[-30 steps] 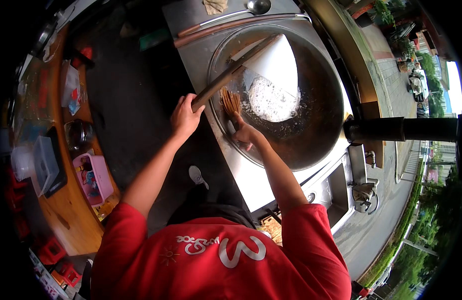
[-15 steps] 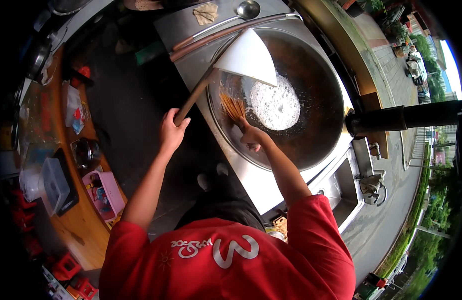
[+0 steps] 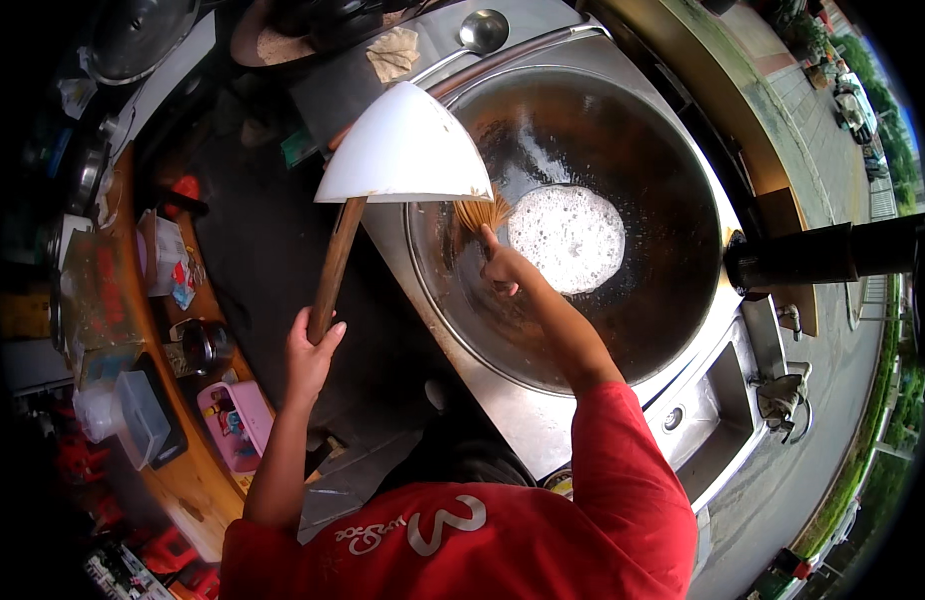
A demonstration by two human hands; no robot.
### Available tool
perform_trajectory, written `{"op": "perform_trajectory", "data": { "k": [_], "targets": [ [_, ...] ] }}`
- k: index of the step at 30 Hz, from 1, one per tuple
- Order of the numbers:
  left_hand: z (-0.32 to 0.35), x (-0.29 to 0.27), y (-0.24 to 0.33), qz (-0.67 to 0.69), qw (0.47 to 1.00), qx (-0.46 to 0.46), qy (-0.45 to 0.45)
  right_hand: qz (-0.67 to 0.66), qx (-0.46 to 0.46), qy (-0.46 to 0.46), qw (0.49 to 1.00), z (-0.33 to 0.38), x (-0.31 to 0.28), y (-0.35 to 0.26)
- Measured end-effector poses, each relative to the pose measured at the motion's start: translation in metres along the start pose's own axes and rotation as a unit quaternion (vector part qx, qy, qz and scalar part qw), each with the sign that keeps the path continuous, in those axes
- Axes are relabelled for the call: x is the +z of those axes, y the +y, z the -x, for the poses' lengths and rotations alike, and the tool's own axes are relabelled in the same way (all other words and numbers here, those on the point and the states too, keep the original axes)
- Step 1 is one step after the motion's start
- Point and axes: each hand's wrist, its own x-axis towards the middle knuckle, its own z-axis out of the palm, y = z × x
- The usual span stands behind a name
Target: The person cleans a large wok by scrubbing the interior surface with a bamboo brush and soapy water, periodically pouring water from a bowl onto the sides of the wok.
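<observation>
My left hand (image 3: 311, 362) is closed around the wooden handle of a big white scoop (image 3: 403, 150), held up over the near left rim of the wok. The scoop's white bowl is turned up and hides part of that rim. My right hand (image 3: 505, 268) grips a bamboo wok brush (image 3: 484, 212); its bristles are against the left inner wall of the wide dark wok (image 3: 665, 165), just under the scoop's right tip. White foamy liquid (image 3: 566, 240) lies in a round pool at the wok's bottom.
Behind the wok lie a metal ladle (image 3: 484, 32) and a folded beige cloth (image 3: 393, 54). A steel sink (image 3: 705, 415) adjoins it on the right, beside a thick black pipe (image 3: 833, 252). On the left, a wooden counter (image 3: 188, 500) carries a pink basket (image 3: 235, 425) and clear tubs.
The scoop has swung left, away from over the foam, and its bowl has turned. The brush remains at the wok's left wall. The view has shifted slightly.
</observation>
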Motion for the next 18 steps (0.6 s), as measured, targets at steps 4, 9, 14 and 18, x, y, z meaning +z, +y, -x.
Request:
{"op": "perform_trajectory", "data": {
  "k": [4, 9, 14, 18],
  "targets": [
    [0.006, -0.01, -0.001, 0.014, 0.999, -0.046, 0.002, 0.043, -0.043, -0.158, 0.986, 0.104, 0.026, 0.026],
    [-0.006, 0.017, 0.007, 0.041, 0.997, -0.059, -0.012, 0.109, -0.087, 0.016, 0.99, 0.017, -0.02, -0.012],
    [-0.016, 0.025, 0.023, 0.035, 0.996, -0.078, -0.03, 0.045, -0.052, 0.052, 0.996, -0.019, -0.061, -0.011],
    [-0.002, 0.0, 0.006, 0.03, 0.993, -0.116, -0.009, 0.143, -0.058, -0.161, 0.975, 0.093, -0.016, 0.007]
  ]
}}
